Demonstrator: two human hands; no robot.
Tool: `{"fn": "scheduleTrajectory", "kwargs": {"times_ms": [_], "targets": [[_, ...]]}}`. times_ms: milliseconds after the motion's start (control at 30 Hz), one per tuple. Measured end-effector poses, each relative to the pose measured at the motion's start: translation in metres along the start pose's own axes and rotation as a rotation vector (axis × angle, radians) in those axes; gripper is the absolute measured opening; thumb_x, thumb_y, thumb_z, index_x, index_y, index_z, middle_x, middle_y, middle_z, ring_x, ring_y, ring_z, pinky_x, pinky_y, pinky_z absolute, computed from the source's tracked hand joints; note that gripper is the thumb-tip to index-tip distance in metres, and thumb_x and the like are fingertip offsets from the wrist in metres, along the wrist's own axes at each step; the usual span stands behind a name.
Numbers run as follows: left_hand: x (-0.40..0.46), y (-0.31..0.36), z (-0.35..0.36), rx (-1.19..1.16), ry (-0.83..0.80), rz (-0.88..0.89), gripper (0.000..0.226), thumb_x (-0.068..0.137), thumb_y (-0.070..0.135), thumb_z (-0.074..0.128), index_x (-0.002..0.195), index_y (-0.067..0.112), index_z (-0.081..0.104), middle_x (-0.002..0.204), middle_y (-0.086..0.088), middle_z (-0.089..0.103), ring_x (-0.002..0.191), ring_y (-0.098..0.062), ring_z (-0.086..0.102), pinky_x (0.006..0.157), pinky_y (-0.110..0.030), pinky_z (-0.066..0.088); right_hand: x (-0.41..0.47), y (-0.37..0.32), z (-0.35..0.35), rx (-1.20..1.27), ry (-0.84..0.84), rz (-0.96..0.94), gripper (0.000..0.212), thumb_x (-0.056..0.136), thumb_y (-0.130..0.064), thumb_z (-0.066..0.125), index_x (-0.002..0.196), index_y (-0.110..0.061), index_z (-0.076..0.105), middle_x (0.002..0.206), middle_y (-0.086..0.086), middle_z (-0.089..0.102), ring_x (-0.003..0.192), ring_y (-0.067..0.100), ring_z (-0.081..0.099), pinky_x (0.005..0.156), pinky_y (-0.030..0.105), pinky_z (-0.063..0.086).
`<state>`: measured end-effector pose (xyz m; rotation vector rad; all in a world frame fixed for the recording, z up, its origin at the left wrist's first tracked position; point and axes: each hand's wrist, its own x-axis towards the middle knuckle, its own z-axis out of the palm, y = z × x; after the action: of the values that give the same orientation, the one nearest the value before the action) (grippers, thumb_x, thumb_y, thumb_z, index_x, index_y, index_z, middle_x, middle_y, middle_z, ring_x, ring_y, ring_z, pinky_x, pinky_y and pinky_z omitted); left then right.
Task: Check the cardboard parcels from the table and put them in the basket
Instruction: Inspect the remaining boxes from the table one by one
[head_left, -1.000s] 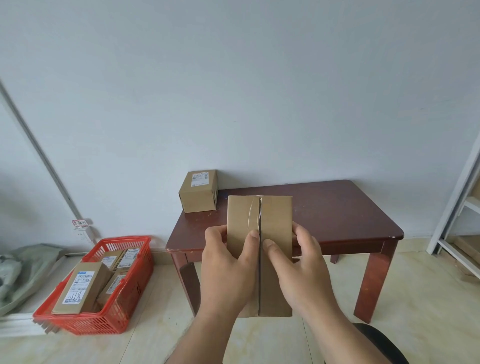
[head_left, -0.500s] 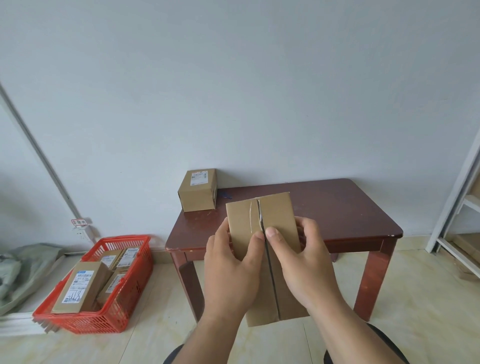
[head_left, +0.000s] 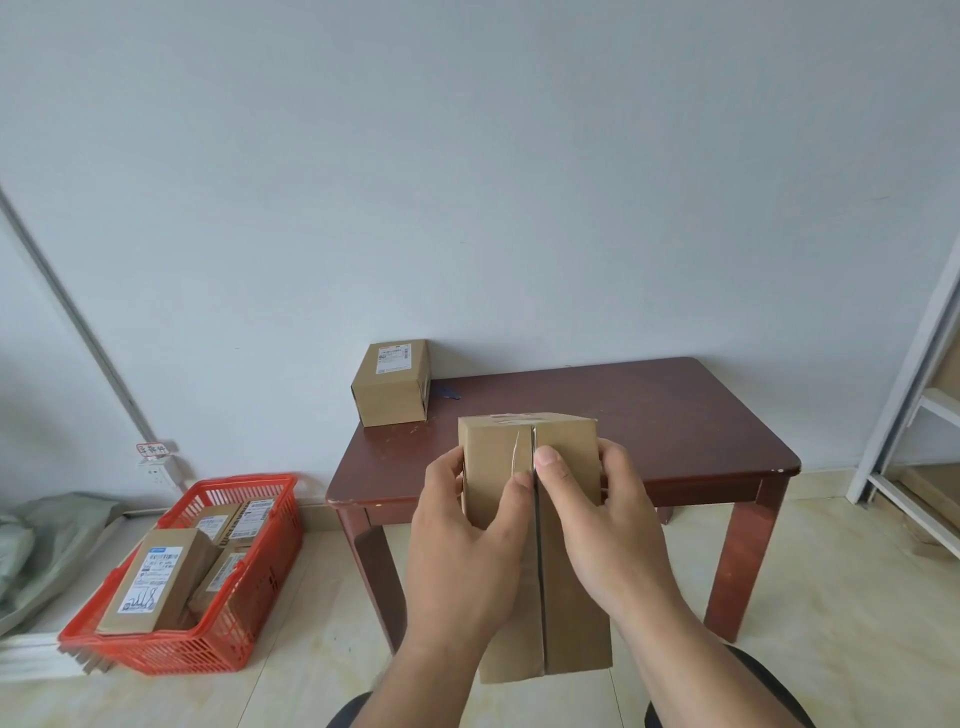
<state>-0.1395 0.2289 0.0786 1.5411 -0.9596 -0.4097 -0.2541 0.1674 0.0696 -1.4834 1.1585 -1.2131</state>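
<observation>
a dark red-brown wooden table (head_left: 649, 415) stands against the pale wall. on the floor to its left sits a red plastic basket (head_left: 249, 603) holding several labelled cardboard parcels (head_left: 156, 577), one propped on its near left rim. a long cardboard parcel (head_left: 566, 613) is held upright in the air before the table's near edge, seam facing the camera, a strip of tape across its top. the left hand (head_left: 462, 551) grips its left side, thumb on the seam; the right hand (head_left: 608, 525) grips its right side, thumb pressed just beside the seam. a smaller parcel (head_left: 392, 387), label upward, rests on the table's far left corner, overhanging the left edge.
</observation>
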Motion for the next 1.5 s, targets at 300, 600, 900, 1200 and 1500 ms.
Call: {"fn": "scheduleTrajectory", "kwargs": {"times_ms": [300,600,900,1200,1500], "targets": [[0.009,-0.002,-0.002,0.046,-0.019,-0.008,0.062,0.084,0.077,0.06,0.138,0.047,0.054,0.128,0.025,0.067,0.118,0.01,0.059,0.1,-0.028,0.05,-0.01,-0.003,0.001,0.044,-0.02,0.02,0.037,0.087,-0.063,0.071,0.114,-0.043,0.056,0.106,-0.018,0.072,0.094,-0.004,0.067,0.07,0.017,0.052],[-0.002,0.004,0.001,0.064,0.006,-0.02,0.032,0.087,0.067,0.067,0.108,0.076,0.046,0.119,0.033,0.062,0.112,0.012,0.057,0.09,-0.021,0.048,-0.01,-0.014,0.001,0.034,0.009,0.051,0.06,0.071,-0.083,0.06,0.108,-0.036,0.053,0.101,-0.016,0.07,0.09,0.002,0.068,0.07,0.024,0.056],[0.003,-0.003,0.003,0.065,0.042,-0.054,0.048,0.088,0.073,0.057,0.129,0.049,0.047,0.12,0.024,0.058,0.112,0.006,0.055,0.082,-0.021,0.043,-0.019,-0.009,0.004,0.036,-0.031,0.071,0.055,0.074,-0.08,0.062,0.108,-0.038,0.053,0.099,-0.016,0.071,0.085,-0.006,0.067,0.067,0.02,0.054],[-0.012,-0.007,0.008,-0.104,0.007,-0.05,0.045,0.088,0.047,0.074,0.126,0.051,0.051,0.126,0.023,0.065,0.11,0.002,0.066,0.092,-0.032,0.057,-0.012,-0.012,0.004,0.12,-0.039,0.137,0.03,0.094,-0.041,0.073,0.113,-0.037,0.049,0.104,-0.015,0.07,0.083,-0.004,0.069,0.079,0.038,0.063],[0.006,-0.008,0.001,-0.066,-0.057,-0.008,0.032,0.085,0.057,0.074,0.115,0.05,0.067,0.122,0.012,0.069,0.112,-0.012,0.069,0.096,-0.041,0.058,-0.015,-0.007,0.002,0.168,-0.076,0.088,0.045,0.092,-0.026,0.074,0.129,-0.044,0.055,0.108,-0.019,0.076,0.091,-0.004,0.072,0.082,0.03,0.057]]}}
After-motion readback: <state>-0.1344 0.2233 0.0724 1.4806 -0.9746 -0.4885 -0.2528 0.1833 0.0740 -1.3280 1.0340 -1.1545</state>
